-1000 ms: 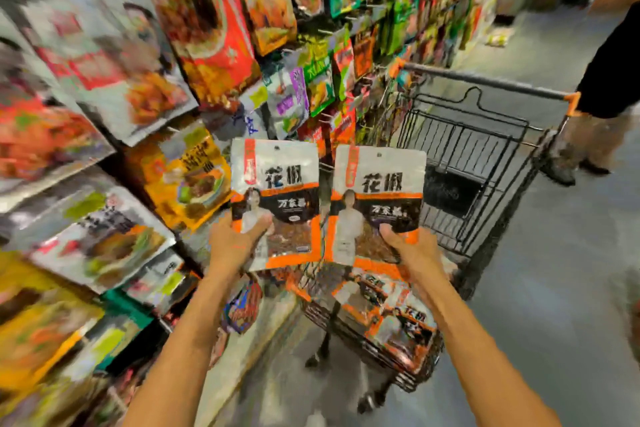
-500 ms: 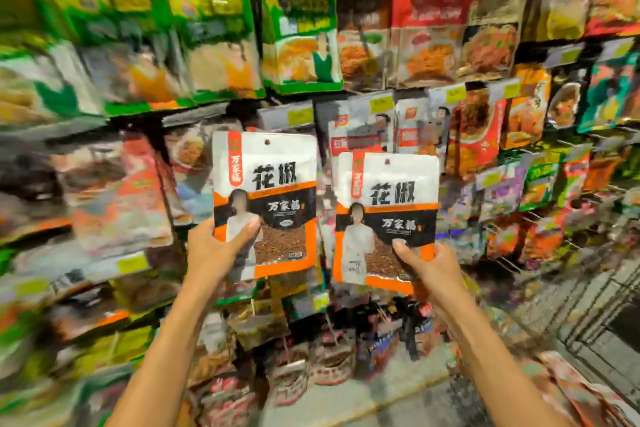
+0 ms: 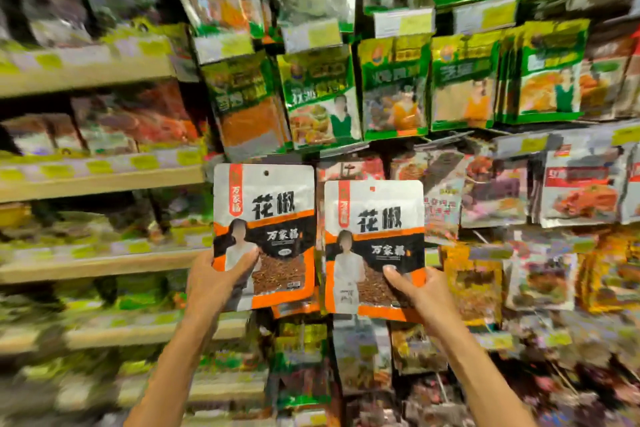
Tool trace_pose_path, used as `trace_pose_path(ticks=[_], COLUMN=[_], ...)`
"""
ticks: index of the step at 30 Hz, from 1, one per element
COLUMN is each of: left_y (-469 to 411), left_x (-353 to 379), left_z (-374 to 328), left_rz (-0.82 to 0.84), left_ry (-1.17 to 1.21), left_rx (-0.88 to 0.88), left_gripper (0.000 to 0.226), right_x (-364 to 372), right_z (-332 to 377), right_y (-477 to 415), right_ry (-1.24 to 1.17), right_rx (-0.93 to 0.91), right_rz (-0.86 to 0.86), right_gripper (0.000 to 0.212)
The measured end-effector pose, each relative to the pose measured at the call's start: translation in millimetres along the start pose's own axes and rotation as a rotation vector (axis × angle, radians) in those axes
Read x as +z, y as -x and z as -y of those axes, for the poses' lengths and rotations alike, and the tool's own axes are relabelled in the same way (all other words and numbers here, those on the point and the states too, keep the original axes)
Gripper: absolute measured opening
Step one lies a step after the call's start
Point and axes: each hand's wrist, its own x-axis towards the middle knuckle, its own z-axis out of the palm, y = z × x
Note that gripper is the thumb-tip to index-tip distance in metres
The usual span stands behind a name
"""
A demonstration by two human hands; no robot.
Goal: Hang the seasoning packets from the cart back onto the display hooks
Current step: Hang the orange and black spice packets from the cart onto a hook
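Both packets have risen before the display, left hand [image 3: 216,279] and right hand [image 3: 420,291] each gripping one.

You hold two white, orange and black seasoning packets upright side by side, the left packet [image 3: 265,236] slightly higher than the right packet [image 3: 374,246], their edges nearly touching.

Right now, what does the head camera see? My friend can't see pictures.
Two hands each hold up a white, orange and black seasoning packet: left hand on the left packet, right hand on the right packet. Behind them hangs a blurry wall of colourful packets.
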Motion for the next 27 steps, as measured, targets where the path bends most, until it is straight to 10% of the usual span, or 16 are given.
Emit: trace_pose_path(ticks=[11, 27], left_y=[-38, -102], left_x=[-100, -83], left_z=[36, 61], left_rz=[-0.152, -0.187], left_ry=[-0.020, -0.012], left_rx=[-0.047, -0.064], left_gripper=[0.019, 0.029], right_x=[133, 194], right_z=[-2, -29], right_y=[-36, -141], right_ry=[0.009, -0.053], right_rx=[0.034, 0.097], right_rz=[0.295, 0.277], right_gripper=[0.003, 0.009])
